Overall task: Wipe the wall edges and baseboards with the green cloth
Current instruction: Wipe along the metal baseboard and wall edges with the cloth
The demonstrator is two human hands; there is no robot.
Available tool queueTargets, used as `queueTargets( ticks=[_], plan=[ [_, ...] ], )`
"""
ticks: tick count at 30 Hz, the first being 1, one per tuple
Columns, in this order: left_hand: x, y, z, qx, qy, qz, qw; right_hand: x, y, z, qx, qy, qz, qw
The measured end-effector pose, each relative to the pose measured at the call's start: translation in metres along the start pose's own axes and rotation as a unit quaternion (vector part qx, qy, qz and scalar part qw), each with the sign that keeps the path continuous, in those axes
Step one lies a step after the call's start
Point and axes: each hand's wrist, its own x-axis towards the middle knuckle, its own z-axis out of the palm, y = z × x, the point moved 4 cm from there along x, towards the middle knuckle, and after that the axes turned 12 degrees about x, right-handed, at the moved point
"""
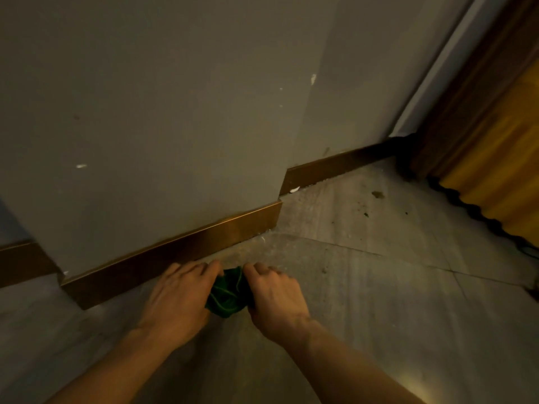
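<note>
A crumpled green cloth lies bunched on the grey floor, a short way in front of the brown baseboard. My left hand grips its left side and my right hand grips its right side, fingers curled into the fabric. Most of the cloth is hidden between the two hands. The baseboard runs along the foot of a projecting grey wall and ends at its outer corner. A second baseboard stretch continues further back on the right.
Dust, dark specks and white chips litter the floor right of the corner. A yellow curtain with a dark hem hangs at the far right beside a dark frame. Another baseboard piece sits at the far left.
</note>
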Motion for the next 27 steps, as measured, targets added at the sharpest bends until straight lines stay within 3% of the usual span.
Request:
queueTargets(
  ticks=[7,13,18,27],
  plan=[
    [0.023,0.012,-0.014,0.082,-0.038,-0.007,0.996,0.012,0.026,-0.014,0.024,-0.005,-0.032,0.999],
    [0.053,0.033,-0.044,0.12,-0.067,-0.068,0.988,0.032,0.052,-0.043,0.062,-0.026,-0.054,0.996],
    [0.106,0.087,-0.099,0.09,-0.063,-0.12,0.987,0.04,0.096,-0.128,0.071,-0.015,-0.085,0.994],
    [0.247,0.178,-0.215,0.156,-0.034,-0.057,0.986,0.071,0.185,-0.292,0.071,0.049,-0.064,0.994]
  ],
)
